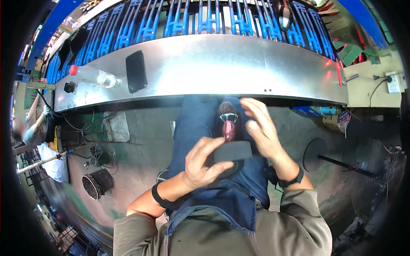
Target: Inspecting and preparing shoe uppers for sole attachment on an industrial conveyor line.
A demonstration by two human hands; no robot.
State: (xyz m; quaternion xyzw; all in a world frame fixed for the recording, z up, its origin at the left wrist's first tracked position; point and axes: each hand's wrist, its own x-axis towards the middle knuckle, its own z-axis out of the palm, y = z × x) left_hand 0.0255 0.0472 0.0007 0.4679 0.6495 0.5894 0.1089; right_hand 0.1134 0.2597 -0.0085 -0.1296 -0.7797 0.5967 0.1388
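Observation:
On my lap, over my right thigh, rests what looks like a dark brown shoe [227, 106] with its toe pointing away from me. A shiny pale band and a wrinkled pinkish-red piece [229, 129] show in its middle. My left hand [200, 165] grips a dark grey block [233, 151], thumb below and fingers above, over the near end of the shoe. Beside the toe, my right hand [263, 133] is open with its fingers stretched forward. Whether it touches the shoe's side I cannot tell.
Ahead runs a metal ledge [188, 64] with a black phone [136, 71], a red-capped bottle [94, 76] and blue racks [209, 25] behind. Right of me is a round disc on a rod [314, 154]. A black bucket [98, 183] and another person [32, 132] are at left.

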